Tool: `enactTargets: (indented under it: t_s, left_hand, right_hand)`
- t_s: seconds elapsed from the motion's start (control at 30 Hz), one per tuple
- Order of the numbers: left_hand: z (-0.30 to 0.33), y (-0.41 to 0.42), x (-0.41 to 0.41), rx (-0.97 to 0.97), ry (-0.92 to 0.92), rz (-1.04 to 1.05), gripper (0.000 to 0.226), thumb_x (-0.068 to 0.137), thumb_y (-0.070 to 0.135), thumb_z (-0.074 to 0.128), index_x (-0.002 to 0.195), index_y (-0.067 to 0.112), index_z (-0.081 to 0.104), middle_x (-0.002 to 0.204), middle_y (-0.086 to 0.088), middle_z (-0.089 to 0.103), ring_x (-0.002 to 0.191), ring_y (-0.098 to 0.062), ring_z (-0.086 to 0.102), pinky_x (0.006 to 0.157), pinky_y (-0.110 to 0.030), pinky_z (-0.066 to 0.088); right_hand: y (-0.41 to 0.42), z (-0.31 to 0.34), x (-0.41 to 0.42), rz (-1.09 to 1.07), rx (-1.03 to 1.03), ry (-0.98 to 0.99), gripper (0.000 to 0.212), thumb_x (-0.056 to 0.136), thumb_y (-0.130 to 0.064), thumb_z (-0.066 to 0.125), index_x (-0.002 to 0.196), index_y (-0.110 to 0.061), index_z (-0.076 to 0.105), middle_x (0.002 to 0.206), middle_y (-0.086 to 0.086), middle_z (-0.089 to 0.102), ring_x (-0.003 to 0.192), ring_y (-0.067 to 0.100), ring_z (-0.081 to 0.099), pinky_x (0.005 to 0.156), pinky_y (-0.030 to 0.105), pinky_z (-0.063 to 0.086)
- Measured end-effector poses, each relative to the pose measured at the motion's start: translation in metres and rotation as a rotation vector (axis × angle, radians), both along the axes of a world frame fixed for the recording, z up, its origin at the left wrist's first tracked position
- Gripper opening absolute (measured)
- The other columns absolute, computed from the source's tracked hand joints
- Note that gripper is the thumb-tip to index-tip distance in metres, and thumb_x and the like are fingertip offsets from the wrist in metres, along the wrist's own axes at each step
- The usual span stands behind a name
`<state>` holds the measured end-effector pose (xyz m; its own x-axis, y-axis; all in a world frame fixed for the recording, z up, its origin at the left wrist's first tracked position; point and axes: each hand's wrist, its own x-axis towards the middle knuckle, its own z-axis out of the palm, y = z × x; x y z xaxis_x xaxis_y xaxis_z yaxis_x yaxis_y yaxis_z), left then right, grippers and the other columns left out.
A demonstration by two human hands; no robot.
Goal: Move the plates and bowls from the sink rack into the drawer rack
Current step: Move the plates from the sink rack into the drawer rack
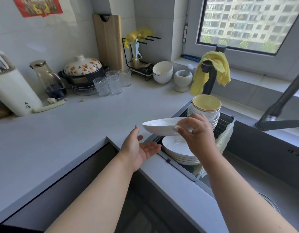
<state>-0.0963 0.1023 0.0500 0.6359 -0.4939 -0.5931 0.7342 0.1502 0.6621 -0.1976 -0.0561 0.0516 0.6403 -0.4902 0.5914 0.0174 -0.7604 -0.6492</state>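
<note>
My right hand (pixel 198 137) grips a white plate (pixel 160 126) by its right rim and holds it level above the sink rack (pixel 226 122). Under it a stack of white plates (pixel 177 152) lies in the rack's near end. A stack of bowls (pixel 206 106), the top one yellow inside, stands at the rack's far end. My left hand (pixel 139 148) is open, palm up, just below and left of the held plate, not touching it. The drawer rack is hidden; only a dark gap below the counter edge shows.
A black faucet (pixel 279 105) with a yellow cloth (pixel 210 71) draped on a post stands by the sink (pixel 256 169). White bowls (pixel 162 72), a mortar (pixel 183 79), glasses (pixel 111 82), a clay pot (pixel 82 69) and a knife block (pixel 14 93) line the counter's back.
</note>
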Motion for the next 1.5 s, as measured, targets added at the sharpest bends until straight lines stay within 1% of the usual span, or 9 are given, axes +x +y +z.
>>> enactTargets:
  t_s: [0.1,0.2,0.3,0.5,0.67,0.77,0.87,1.33,1.5]
  left_hand:
    - [0.008,0.018,0.009,-0.216,0.138,0.053,0.064,0.092,0.054,0.052,0.129,0.003,0.04,0.114,-0.032,0.061,0.096,-0.042,0.068,0.08,-0.051,0.057]
    - [0.016,0.045,0.009,-0.271,0.069,0.119,0.041,0.098,0.032,0.045,0.126,0.002,0.052,0.111,-0.025,0.066,0.092,-0.038,0.069,0.076,-0.047,0.059]
    - [0.015,0.083,0.009,-0.266,-0.005,0.227,0.036,0.093,0.013,0.04,0.127,0.007,0.05,0.116,-0.025,0.064,0.1,-0.042,0.065,0.077,-0.049,0.058]
    - [0.015,0.176,0.0,-0.216,-0.088,0.453,0.039,0.088,0.008,0.04,0.125,0.01,0.051,0.116,-0.02,0.063,0.103,-0.039,0.063,0.076,-0.048,0.056]
    - [0.016,0.266,-0.018,-0.196,-0.128,0.608,0.034,0.089,0.011,0.039,0.119,0.012,0.054,0.108,-0.017,0.065,0.098,-0.035,0.063,0.079,-0.046,0.055]
    - [0.017,0.324,-0.032,-0.174,-0.16,0.689,0.034,0.09,0.013,0.038,0.119,0.013,0.056,0.102,-0.012,0.067,0.09,-0.031,0.063,0.062,-0.035,0.056]
    - [0.016,0.386,-0.051,-0.166,-0.164,0.788,0.033,0.089,0.012,0.038,0.117,0.013,0.057,0.099,-0.012,0.067,0.087,-0.03,0.063,0.066,-0.034,0.053]
    - [-0.004,0.644,-0.156,0.04,-0.075,1.123,0.025,0.097,0.027,0.04,0.11,0.015,0.057,0.1,-0.015,0.067,0.09,-0.031,0.064,0.065,-0.039,0.051]
    - [-0.013,0.707,-0.188,0.125,-0.017,1.197,0.027,0.099,0.034,0.04,0.108,0.014,0.057,0.1,-0.012,0.068,0.088,-0.028,0.065,0.065,-0.038,0.052]
  right_hand:
    - [0.024,0.017,0.006,0.138,-0.04,-0.042,0.029,0.074,-0.042,0.071,0.076,-0.013,0.075,0.074,-0.013,0.055,0.077,0.016,0.05,0.068,0.027,0.043]
    - [0.051,0.022,0.013,0.271,-0.083,-0.022,0.028,0.074,-0.044,0.067,0.077,-0.017,0.076,0.074,-0.011,0.055,0.077,0.014,0.05,0.068,0.031,0.044]
    - [0.078,0.024,0.02,0.367,-0.045,0.048,0.023,0.074,-0.045,0.071,0.077,-0.023,0.076,0.082,-0.012,0.058,0.087,0.01,0.052,0.077,0.018,0.042]
    - [0.152,0.032,0.045,0.329,0.444,0.026,0.007,0.088,-0.028,0.067,0.087,-0.034,0.069,0.102,-0.011,0.058,0.1,0.012,0.052,0.078,0.024,0.039]
    - [0.228,0.02,0.071,0.359,0.812,0.199,0.021,0.091,-0.029,0.061,0.109,-0.019,0.064,0.088,-0.001,0.063,0.077,0.015,0.058,0.067,0.027,0.041]
    - [0.289,0.021,0.076,0.507,1.092,0.319,0.042,0.086,-0.032,0.059,0.112,0.002,0.056,0.088,0.01,0.055,0.076,0.027,0.053,0.061,0.028,0.045]
    - [0.352,0.025,0.075,0.606,1.263,0.458,0.027,0.093,-0.027,0.052,0.108,-0.007,0.06,0.072,0.012,0.065,0.065,0.025,0.062,0.058,0.031,0.052]
    - [0.627,0.003,0.037,0.902,1.279,0.881,0.03,0.089,-0.015,0.048,0.115,0.0,0.054,0.072,0.018,0.061,0.063,0.03,0.061,0.059,0.037,0.054]
    - [0.697,-0.002,0.018,0.931,1.221,0.964,0.017,0.089,-0.012,0.045,0.1,-0.003,0.054,0.079,0.021,0.059,0.066,0.032,0.059,0.06,0.04,0.054]
